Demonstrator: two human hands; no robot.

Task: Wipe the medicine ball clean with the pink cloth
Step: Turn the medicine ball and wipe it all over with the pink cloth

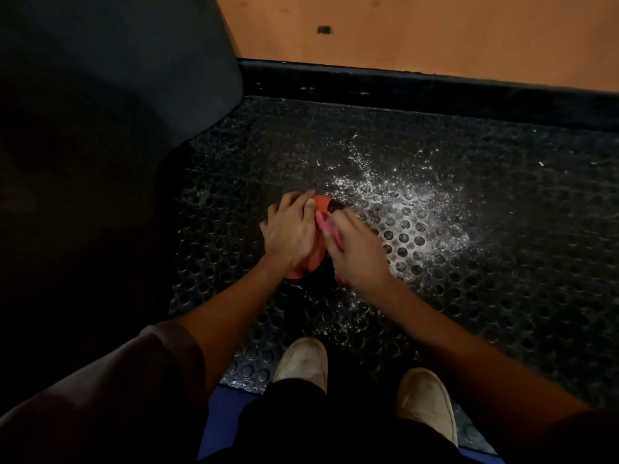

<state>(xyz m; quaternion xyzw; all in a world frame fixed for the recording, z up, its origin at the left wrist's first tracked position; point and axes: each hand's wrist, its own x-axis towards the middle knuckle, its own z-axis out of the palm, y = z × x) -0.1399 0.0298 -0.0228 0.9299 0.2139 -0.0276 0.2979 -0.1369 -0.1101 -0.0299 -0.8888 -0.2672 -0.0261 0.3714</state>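
Studded rubber mat (502,296), wet sheen; cloth (326,226) soft.

- Round orange-and-black medicine ball (315,259): sits on the dark studded rubber floor mat (469,279), largely covered by the left hand (291,229) resting on it.
- Small crumpled pink cloth (324,220): bunched against the ball's top, gripped by the right hand (358,249).

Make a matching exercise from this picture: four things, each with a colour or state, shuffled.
Things:
1 ball
2 cloth
3 left hand
4 shoes

Colour or state:
a pink
b off-white
c orange
d resting on the ball

Pairs: 1-c, 2-a, 3-d, 4-b
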